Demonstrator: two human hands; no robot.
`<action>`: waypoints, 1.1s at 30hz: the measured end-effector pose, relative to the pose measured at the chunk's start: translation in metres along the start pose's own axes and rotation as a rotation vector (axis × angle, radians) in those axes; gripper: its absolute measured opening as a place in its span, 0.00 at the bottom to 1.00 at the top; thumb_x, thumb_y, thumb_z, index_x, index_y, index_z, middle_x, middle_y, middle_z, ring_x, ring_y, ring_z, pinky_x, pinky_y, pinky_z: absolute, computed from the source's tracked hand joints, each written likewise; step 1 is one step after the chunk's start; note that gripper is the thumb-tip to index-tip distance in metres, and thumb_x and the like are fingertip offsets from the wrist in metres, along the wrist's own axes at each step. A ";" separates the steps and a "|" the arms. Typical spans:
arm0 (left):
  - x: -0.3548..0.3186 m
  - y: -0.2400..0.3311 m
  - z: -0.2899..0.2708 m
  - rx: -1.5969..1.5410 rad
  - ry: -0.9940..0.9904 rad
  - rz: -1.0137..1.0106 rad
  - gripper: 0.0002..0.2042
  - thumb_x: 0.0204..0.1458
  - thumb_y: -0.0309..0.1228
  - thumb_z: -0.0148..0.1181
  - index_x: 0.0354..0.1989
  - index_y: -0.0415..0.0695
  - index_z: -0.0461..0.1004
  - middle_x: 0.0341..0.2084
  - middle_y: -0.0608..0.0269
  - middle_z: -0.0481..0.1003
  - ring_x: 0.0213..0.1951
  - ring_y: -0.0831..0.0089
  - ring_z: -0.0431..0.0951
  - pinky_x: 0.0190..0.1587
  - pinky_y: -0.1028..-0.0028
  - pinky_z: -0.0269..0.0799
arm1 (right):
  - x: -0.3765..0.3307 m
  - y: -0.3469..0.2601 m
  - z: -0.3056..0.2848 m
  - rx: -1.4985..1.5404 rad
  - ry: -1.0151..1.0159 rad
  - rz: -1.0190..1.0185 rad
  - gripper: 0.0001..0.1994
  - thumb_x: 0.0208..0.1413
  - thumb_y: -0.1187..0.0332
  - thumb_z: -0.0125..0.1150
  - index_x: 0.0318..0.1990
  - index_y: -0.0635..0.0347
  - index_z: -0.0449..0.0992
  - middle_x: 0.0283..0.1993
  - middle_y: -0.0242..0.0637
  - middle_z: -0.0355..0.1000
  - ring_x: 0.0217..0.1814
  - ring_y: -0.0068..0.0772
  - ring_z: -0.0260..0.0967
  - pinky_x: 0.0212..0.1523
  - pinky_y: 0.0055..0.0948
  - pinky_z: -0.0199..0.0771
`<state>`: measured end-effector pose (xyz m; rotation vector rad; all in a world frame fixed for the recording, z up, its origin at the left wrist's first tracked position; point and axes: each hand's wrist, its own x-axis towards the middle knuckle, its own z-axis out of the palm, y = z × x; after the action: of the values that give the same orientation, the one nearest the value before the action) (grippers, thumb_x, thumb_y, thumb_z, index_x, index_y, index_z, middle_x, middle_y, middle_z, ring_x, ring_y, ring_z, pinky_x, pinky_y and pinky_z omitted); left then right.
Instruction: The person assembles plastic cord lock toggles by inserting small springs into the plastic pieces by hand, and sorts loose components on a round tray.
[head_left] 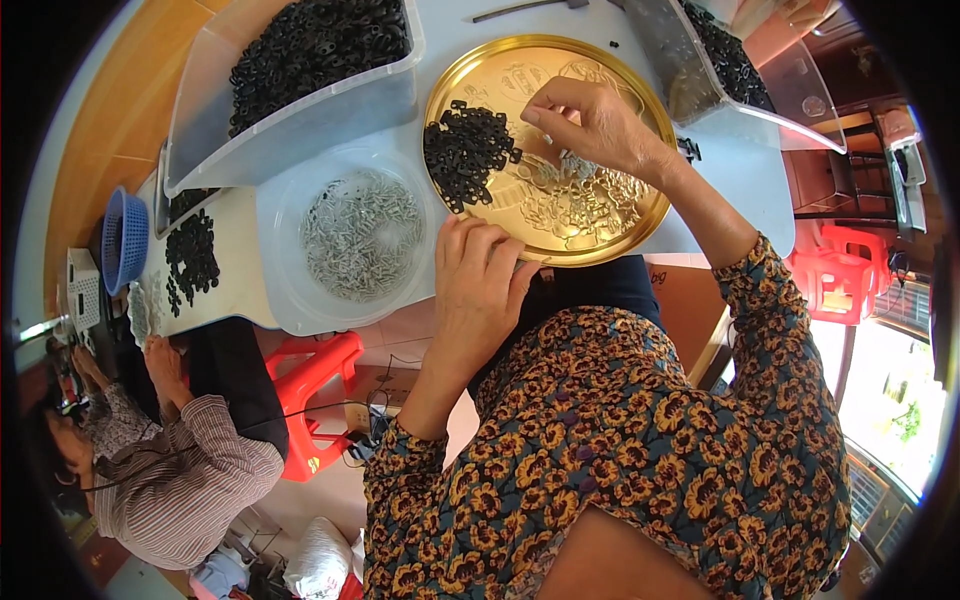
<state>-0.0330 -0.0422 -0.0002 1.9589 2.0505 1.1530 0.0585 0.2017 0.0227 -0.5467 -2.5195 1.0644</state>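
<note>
A round gold tray [480,82] lies before me on the table. Small black plastic pieces [466,152] are heaped on its left side, and small shiny metal pieces [590,212] spread over its near right part. Above the tray's middle is my right hand [605,128], thumb and forefinger brought together; anything between them is too small to tell. My left hand [478,285] rests at the tray's near rim with its fingers curled and closed. What it may hold is hidden. Left of the tray, a clear round tub [275,240] contains many small silvery screws [362,235].
A clear bin [290,148] full of black pieces stands at the back left, another bin [690,85] at the back right. On the left, a co-worker [190,450] sits at the table near a blue basket [124,235]. Red stools [315,400] stand below.
</note>
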 end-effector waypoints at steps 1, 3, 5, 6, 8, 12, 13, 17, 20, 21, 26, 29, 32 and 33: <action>0.001 0.001 0.000 0.026 0.002 -0.013 0.12 0.48 0.27 0.66 0.40 0.40 0.73 0.40 0.56 0.70 0.50 0.52 0.69 0.60 0.49 0.60 | -0.002 0.007 0.000 0.003 0.002 0.003 0.13 0.62 0.61 0.59 0.39 0.62 0.80 0.32 0.40 0.77 0.33 0.35 0.76 0.38 0.34 0.76; 0.001 0.001 0.002 0.052 0.000 -0.026 0.12 0.49 0.27 0.66 0.41 0.40 0.73 0.40 0.56 0.70 0.50 0.52 0.69 0.61 0.48 0.59 | -0.004 0.017 0.000 -0.238 0.026 -0.314 0.10 0.60 0.64 0.58 0.38 0.61 0.79 0.37 0.42 0.76 0.42 0.43 0.74 0.45 0.38 0.75; 0.002 0.000 0.004 0.139 0.020 -0.071 0.13 0.52 0.32 0.64 0.42 0.39 0.73 0.41 0.55 0.69 0.51 0.52 0.68 0.63 0.46 0.57 | -0.012 0.017 0.001 -0.273 -0.002 -0.337 0.09 0.60 0.65 0.58 0.38 0.60 0.79 0.39 0.40 0.75 0.45 0.44 0.72 0.47 0.39 0.73; 0.003 -0.001 0.006 0.138 0.017 -0.071 0.13 0.52 0.32 0.64 0.42 0.39 0.73 0.41 0.55 0.69 0.51 0.52 0.68 0.63 0.46 0.57 | -0.016 0.017 0.001 -0.311 -0.030 -0.363 0.07 0.59 0.67 0.58 0.38 0.60 0.79 0.40 0.39 0.74 0.47 0.44 0.70 0.49 0.39 0.72; 0.005 -0.003 0.009 0.160 0.055 -0.109 0.13 0.54 0.33 0.62 0.44 0.39 0.73 0.42 0.55 0.69 0.52 0.52 0.68 0.63 0.45 0.56 | -0.025 0.017 -0.001 -0.333 -0.060 -0.374 0.07 0.59 0.67 0.60 0.39 0.61 0.79 0.41 0.39 0.74 0.48 0.44 0.70 0.50 0.39 0.72; 0.007 -0.004 0.013 0.196 0.089 -0.159 0.16 0.55 0.34 0.61 0.48 0.40 0.72 0.48 0.52 0.68 0.56 0.49 0.66 0.65 0.45 0.53 | -0.037 0.010 -0.011 -0.336 -0.137 -0.384 0.07 0.58 0.68 0.62 0.39 0.61 0.79 0.41 0.39 0.74 0.49 0.43 0.70 0.50 0.39 0.72; 0.008 -0.004 0.015 0.195 0.090 -0.159 0.16 0.55 0.34 0.61 0.48 0.40 0.72 0.48 0.52 0.68 0.56 0.49 0.66 0.65 0.45 0.53 | -0.038 0.011 -0.012 -0.337 -0.137 -0.383 0.07 0.58 0.68 0.62 0.39 0.61 0.79 0.41 0.39 0.74 0.49 0.43 0.70 0.50 0.39 0.72; 0.011 -0.005 0.015 0.204 0.121 -0.163 0.17 0.55 0.33 0.61 0.50 0.40 0.71 0.52 0.50 0.66 0.60 0.46 0.63 0.65 0.45 0.52 | -0.034 0.000 -0.008 -0.222 -0.024 -0.347 0.11 0.57 0.64 0.63 0.45 0.58 0.77 0.47 0.40 0.72 0.51 0.45 0.69 0.53 0.39 0.72; 0.009 -0.004 0.019 0.131 0.130 -0.173 0.17 0.54 0.32 0.62 0.50 0.40 0.71 0.53 0.49 0.66 0.60 0.44 0.62 0.64 0.44 0.53 | -0.023 -0.013 0.011 -0.186 0.062 -0.281 0.23 0.56 0.59 0.65 0.57 0.55 0.72 0.58 0.45 0.67 0.60 0.51 0.64 0.60 0.43 0.68; 0.007 -0.004 0.019 0.080 0.129 -0.187 0.17 0.54 0.32 0.62 0.50 0.40 0.71 0.53 0.49 0.66 0.60 0.44 0.61 0.64 0.44 0.53 | -0.017 -0.015 0.022 -0.179 0.066 -0.245 0.30 0.55 0.55 0.67 0.63 0.53 0.68 0.65 0.49 0.62 0.66 0.54 0.60 0.65 0.46 0.64; 0.001 0.008 0.014 0.101 0.068 -0.150 0.18 0.50 0.29 0.65 0.49 0.39 0.72 0.53 0.48 0.65 0.60 0.43 0.61 0.62 0.47 0.56 | 0.005 -0.021 0.065 -0.193 -0.007 -0.255 0.42 0.49 0.45 0.68 0.69 0.49 0.60 0.72 0.54 0.50 0.76 0.62 0.43 0.73 0.54 0.47; -0.001 0.009 0.011 0.049 0.046 -0.159 0.18 0.50 0.29 0.66 0.48 0.39 0.72 0.54 0.48 0.65 0.60 0.43 0.61 0.62 0.49 0.57 | 0.011 -0.022 0.082 -0.352 -0.004 -0.296 0.40 0.50 0.48 0.69 0.69 0.48 0.61 0.73 0.52 0.50 0.76 0.59 0.45 0.73 0.56 0.48; -0.002 0.008 0.010 0.015 0.017 -0.165 0.17 0.49 0.29 0.67 0.47 0.38 0.74 0.54 0.49 0.66 0.60 0.44 0.62 0.61 0.50 0.59 | 0.014 -0.021 0.086 -0.340 0.026 -0.303 0.38 0.50 0.48 0.68 0.67 0.51 0.63 0.72 0.52 0.52 0.75 0.60 0.46 0.72 0.56 0.49; -0.003 0.008 0.010 0.015 0.019 -0.163 0.17 0.49 0.29 0.67 0.47 0.38 0.74 0.54 0.49 0.66 0.60 0.44 0.62 0.61 0.50 0.59 | 0.014 -0.021 0.087 -0.343 0.027 -0.305 0.38 0.50 0.48 0.68 0.67 0.51 0.63 0.72 0.52 0.52 0.75 0.60 0.46 0.72 0.56 0.49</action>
<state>-0.0212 -0.0410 -0.0040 1.7543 2.1871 1.1284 0.0016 0.1426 -0.0170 -0.2463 -2.6644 0.5175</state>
